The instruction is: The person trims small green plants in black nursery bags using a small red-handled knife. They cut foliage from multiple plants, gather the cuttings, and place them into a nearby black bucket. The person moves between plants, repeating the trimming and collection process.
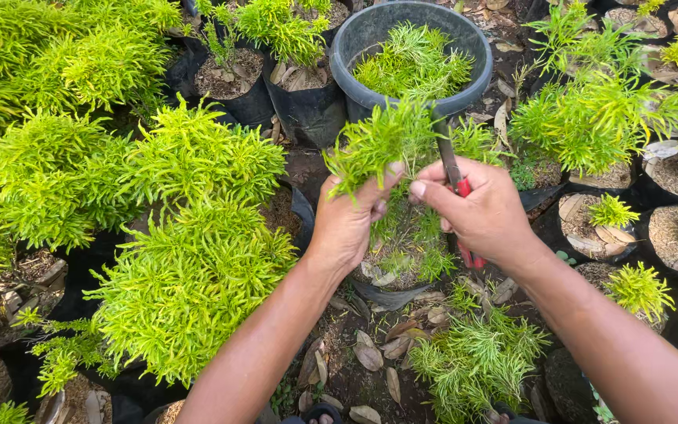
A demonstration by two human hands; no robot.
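Bushy yellow-green shrub (190,267) in black grow bags (308,110), dry leaves (370,357) on soil; sandal toe (319,414), prob.

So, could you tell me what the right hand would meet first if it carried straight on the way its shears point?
The right hand aims its red-handled shears up toward the grey bucket. It would likely meet the bucket's near rim first, though depth is unclear.

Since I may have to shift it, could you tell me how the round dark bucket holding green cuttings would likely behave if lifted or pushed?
The bucket looks like thin plastic, so probably light, and its walls may flex. It holds only a loose pile of cuttings, adding little weight. Hemmed in by planting bags, it would likely slide rather than tip.
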